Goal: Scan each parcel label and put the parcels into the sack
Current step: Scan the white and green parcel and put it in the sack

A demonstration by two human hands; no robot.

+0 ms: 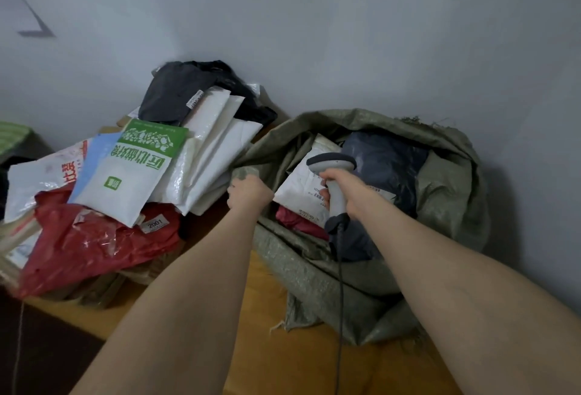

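Note:
An olive woven sack [446, 193] lies open on the wooden table at the right. Inside it are a white parcel with a label [298, 187], a dark blue-black parcel [383, 162] and a red parcel [295, 221]. My left hand [248, 193] grips the sack's left rim. My right hand [342, 190] grips the handle of a grey barcode scanner [333, 165] over the sack's mouth, its head above the white parcel. The scanner's cable [341, 300] hangs down toward me.
A heap of parcels sits left of the sack: a white bag with green print [135, 171], a red bag [94, 243], white mailers [220, 143] and a black bag [176, 93]. The wall is close behind. The orange wooden table [283, 360] shows between my arms.

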